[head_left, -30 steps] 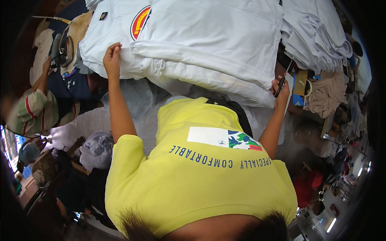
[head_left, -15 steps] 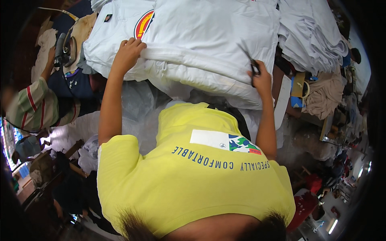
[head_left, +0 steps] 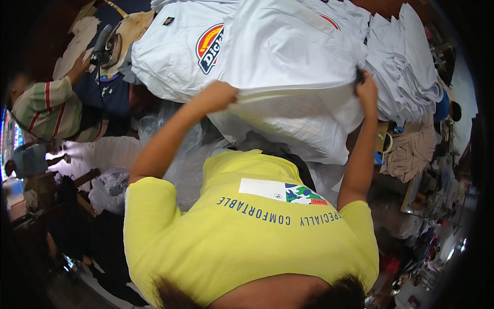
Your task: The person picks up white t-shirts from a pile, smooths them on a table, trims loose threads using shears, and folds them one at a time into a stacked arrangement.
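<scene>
The fingers of our left hand (head_left: pixel 221 96) are bent close together, pinching the near edge of a white garment (head_left: pixel 296 56), their tips hidden from us. At the garment's right side, our right hand (head_left: pixel 366 90) is curled around a black tool (head_left: pixel 359 76); motion blurs it, and we cannot tell whether those fingers also grip the cloth. Between our hands, the garment's near edge is lifted, showing a shaded underside above more white cloth (head_left: pixel 314 141). To the garment's left and partly beneath it lies a white shirt (head_left: pixel 164 62) bearing a red, yellow and dark blue emblem (head_left: pixel 210 49). To the garment's right, just beside it, rises a pile of folded white clothes (head_left: pixel 404 62); nearer us on that side, beige fabric (head_left: pixel 411 152) hangs crumpled. On our side of the garment, we wear a yellow top (head_left: pixel 247 244), with clear plastic sheeting (head_left: pixel 177 136) to the left. Well to the garment's left, a co-worker in a striped sleeve (head_left: pixel 49 105) has a hand (head_left: pixel 81 66) beside an iron (head_left: pixel 110 50); whether they touch, we cannot tell.
</scene>
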`<state>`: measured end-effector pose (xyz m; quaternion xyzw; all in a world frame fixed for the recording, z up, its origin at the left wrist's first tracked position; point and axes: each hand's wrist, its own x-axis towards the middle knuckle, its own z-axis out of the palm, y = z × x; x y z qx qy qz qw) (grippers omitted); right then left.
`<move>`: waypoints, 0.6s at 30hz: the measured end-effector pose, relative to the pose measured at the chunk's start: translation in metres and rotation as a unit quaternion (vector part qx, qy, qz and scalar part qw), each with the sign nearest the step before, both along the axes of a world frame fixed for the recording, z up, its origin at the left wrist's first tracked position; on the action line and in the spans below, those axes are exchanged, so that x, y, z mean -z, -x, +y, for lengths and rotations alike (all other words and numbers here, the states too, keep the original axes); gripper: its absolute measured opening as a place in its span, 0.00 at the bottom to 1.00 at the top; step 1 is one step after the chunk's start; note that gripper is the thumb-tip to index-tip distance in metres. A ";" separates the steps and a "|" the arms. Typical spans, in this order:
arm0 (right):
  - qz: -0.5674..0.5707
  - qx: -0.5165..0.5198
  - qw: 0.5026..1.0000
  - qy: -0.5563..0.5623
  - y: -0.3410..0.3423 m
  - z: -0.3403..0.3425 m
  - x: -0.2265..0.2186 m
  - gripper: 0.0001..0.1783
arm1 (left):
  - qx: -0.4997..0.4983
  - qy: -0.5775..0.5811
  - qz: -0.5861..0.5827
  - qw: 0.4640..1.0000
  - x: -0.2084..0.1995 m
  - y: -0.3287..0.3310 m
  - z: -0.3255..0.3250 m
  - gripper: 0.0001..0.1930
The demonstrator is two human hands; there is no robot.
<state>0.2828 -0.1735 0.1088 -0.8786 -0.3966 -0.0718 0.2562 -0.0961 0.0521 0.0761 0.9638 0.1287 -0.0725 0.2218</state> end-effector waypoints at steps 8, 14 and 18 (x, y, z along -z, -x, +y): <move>0.058 -0.403 0.841 -0.356 0.105 0.199 -0.147 0.20 | -0.115 0.596 -0.175 0.776 0.005 -0.120 -0.176 0.17; 0.218 -0.387 0.891 -0.096 0.169 0.146 -0.102 0.26 | -0.288 0.718 -0.123 0.622 0.051 -0.101 -0.159 0.15; 0.157 -0.249 0.949 -0.117 0.142 0.067 -0.021 0.27 | -0.275 0.549 -0.112 0.781 0.065 -0.081 -0.145 0.14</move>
